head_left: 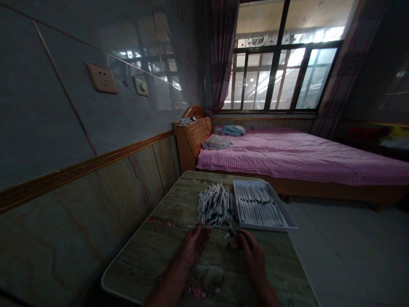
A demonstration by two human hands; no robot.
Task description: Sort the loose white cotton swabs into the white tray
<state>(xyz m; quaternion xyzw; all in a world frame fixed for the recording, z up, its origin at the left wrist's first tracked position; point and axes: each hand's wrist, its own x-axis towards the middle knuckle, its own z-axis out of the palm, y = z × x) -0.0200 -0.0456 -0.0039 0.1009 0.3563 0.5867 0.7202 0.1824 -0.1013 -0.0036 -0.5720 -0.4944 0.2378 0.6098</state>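
While the left hand (193, 247) pinches a white stick (206, 227), the right hand (252, 251) is apart, its grip unclear; a stick pile (215, 204) lies beside the tray (284, 213) at the far right corner of the table (159, 251).

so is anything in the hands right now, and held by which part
The left hand seems to pinch a slim pale stick; dim blur hides which part. Whether the right hand holds anything cannot be told.

Well beyond the right hand (254, 256), a bed (319, 190) with a pink checked sheet (275, 149) lies before a window (271, 79). Ahead of the left hand (192, 246) stands a wooden headboard (200, 135); up-left of that hand, a wall (134, 115) bears a socket (102, 79).
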